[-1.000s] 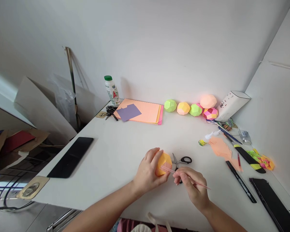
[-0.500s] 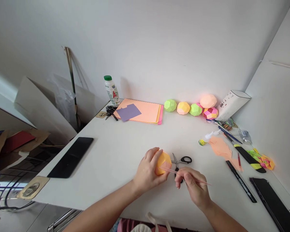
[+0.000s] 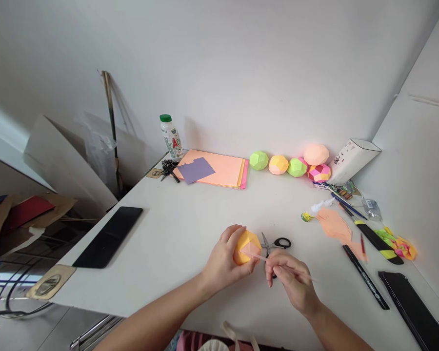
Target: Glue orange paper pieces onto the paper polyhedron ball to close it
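Observation:
A yellow and peach faceted paper ball (image 3: 249, 240) is gripped in my left hand (image 3: 225, 256), fingers wrapped over its top and left side with the thumb below. My right hand (image 3: 291, 278) pinches a thin pale pink stick (image 3: 258, 256), whose left end meets the peach face of the ball. Whether the tip goes into the paper I cannot tell. Black-handled scissors (image 3: 282, 243) lie open on the table just behind my right hand, which partly covers them.
Several finished paper balls (image 3: 278, 165) line the wall beside a white box (image 3: 354, 161). Coloured paper sheets (image 3: 219, 168) and a bottle (image 3: 171, 139) stand at the back left. A black tablet (image 3: 109, 237) lies left; a glue bottle (image 3: 308, 216), cutter (image 3: 376, 239), marker (image 3: 366, 277) and black case (image 3: 411, 307) lie right.
My right hand has shifted slightly left toward the ball, the stick moving with it. The left hand keeps its hold on the ball, and the whole view has moved a little.

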